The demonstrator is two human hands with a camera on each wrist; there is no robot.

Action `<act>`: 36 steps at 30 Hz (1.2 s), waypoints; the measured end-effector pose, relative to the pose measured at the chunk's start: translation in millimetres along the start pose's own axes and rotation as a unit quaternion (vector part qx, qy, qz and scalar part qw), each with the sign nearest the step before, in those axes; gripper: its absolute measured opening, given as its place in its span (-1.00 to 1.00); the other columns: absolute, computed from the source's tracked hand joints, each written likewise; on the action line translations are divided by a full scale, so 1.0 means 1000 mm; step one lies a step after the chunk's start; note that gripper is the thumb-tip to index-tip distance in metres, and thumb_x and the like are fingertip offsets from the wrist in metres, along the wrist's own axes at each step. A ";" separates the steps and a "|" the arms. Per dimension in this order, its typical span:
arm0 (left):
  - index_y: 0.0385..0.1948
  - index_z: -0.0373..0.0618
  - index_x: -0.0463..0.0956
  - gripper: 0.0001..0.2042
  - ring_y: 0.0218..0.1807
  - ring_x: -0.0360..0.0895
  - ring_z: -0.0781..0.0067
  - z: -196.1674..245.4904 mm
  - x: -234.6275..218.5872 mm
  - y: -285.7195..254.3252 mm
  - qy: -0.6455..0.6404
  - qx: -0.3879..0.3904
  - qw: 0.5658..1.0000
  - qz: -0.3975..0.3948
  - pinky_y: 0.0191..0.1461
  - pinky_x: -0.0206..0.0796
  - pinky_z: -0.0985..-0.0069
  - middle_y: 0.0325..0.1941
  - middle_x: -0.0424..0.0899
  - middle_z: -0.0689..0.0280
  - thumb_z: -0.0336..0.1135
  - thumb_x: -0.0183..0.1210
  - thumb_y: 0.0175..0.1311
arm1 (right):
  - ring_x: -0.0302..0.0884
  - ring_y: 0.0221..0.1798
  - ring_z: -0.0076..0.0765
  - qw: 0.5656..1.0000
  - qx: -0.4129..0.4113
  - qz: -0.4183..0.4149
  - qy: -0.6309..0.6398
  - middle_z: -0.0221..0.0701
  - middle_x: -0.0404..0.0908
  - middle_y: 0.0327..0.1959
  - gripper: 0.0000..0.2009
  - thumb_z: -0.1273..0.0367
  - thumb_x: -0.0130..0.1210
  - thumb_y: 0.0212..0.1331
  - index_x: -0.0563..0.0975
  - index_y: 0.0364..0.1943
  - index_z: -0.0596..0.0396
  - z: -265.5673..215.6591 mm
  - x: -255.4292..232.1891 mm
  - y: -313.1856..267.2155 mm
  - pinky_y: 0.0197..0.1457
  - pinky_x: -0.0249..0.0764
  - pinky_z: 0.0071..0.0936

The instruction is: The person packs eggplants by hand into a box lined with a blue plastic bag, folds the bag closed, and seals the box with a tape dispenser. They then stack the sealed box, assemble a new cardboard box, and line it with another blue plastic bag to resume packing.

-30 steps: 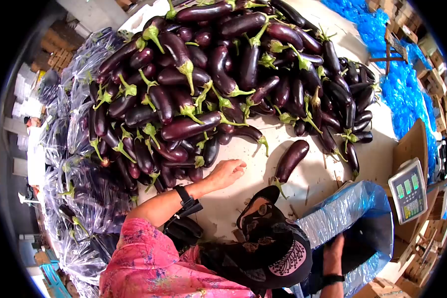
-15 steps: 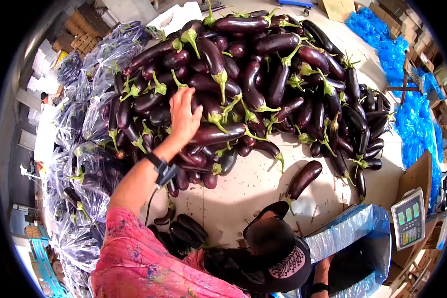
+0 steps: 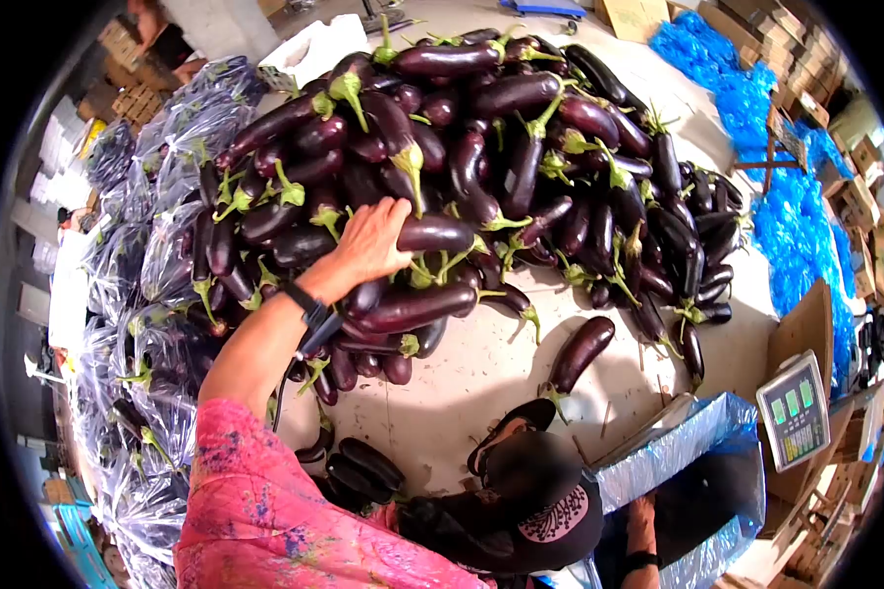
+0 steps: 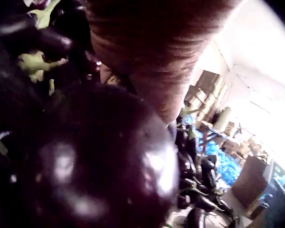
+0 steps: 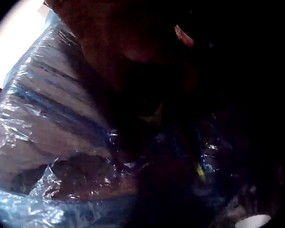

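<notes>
In the head view my left hand (image 3: 371, 240) reaches into a big heap of eggplants (image 3: 521, 187) and grips a dark purple eggplant (image 3: 440, 234), its green stem pointing right. The left wrist view shows a glossy eggplant (image 4: 109, 156) filling the lower left, right below the hand (image 4: 152, 52). My right hand (image 3: 642, 512) is down inside a box (image 3: 697, 501) lined with blue plastic film. In the right wrist view the hand (image 5: 118, 42) is a dark shape beside the film (image 5: 52, 95); shadow hides its fingers, and I cannot tell what they hold.
A single eggplant (image 3: 581, 353) lies apart on the pale surface (image 3: 462, 402). Several eggplants (image 3: 363, 466) sit close to my body. Clear bags of eggplants (image 3: 138, 344) line the left. A digital scale (image 3: 794, 412) stands beyond the box. Blue film (image 3: 737, 98) is heaped at right.
My left hand has gone from over the pale surface up onto the heap, then slightly right and down, gripping an eggplant. My right hand stays in the lined box, now lower in the view.
</notes>
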State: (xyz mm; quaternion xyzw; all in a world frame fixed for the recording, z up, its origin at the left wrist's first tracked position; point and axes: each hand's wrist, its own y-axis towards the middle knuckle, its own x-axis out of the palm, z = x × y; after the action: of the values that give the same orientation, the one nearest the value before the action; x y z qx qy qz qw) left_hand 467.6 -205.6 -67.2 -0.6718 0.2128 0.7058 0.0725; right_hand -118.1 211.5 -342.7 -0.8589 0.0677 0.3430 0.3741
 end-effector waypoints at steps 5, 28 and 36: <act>0.10 -0.19 0.48 -0.44 -0.08 0.65 0.28 0.085 -0.022 -0.048 -0.403 -0.126 0.905 -0.052 0.06 0.46 0.37 -0.07 0.69 0.17 -0.22 0.40 0.01 | 0.38 0.36 0.04 0.985 -0.173 0.010 -0.015 -0.06 0.45 0.35 -0.48 0.20 0.08 0.28 0.43 0.31 0.07 -0.008 -0.033 -0.010 0.43 0.28 -0.16; 0.47 -0.24 -0.04 0.04 0.34 0.41 -0.13 0.389 -0.035 -0.018 -0.586 0.338 0.642 -0.361 0.40 0.25 0.20 0.31 0.40 -0.18 -0.18 0.50 -0.04 | 0.66 -0.07 -0.54 0.761 -0.064 0.032 0.645 -0.45 0.70 -0.02 -0.68 0.16 0.03 0.48 0.49 0.15 0.00 -0.217 -0.182 -0.191 -0.04 0.57 -0.59; 0.40 -0.17 0.14 -0.08 -0.02 0.64 0.36 0.401 -0.034 -0.025 -0.583 0.289 0.527 -0.546 0.06 0.52 0.39 0.03 0.63 0.13 -0.38 0.50 -0.08 | 0.45 0.28 -0.31 0.652 -0.160 0.050 0.739 -0.35 0.45 0.32 -0.38 0.01 0.03 0.43 0.25 0.44 0.01 -0.235 -0.157 -0.194 0.38 0.34 -0.29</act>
State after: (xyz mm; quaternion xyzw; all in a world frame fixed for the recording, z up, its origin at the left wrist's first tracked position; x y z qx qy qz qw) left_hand 111.9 -17.2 -36.5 -0.0381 -0.0926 0.6627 0.7422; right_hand -37.8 165.2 -12.2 -0.8703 0.3086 -0.3818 0.0398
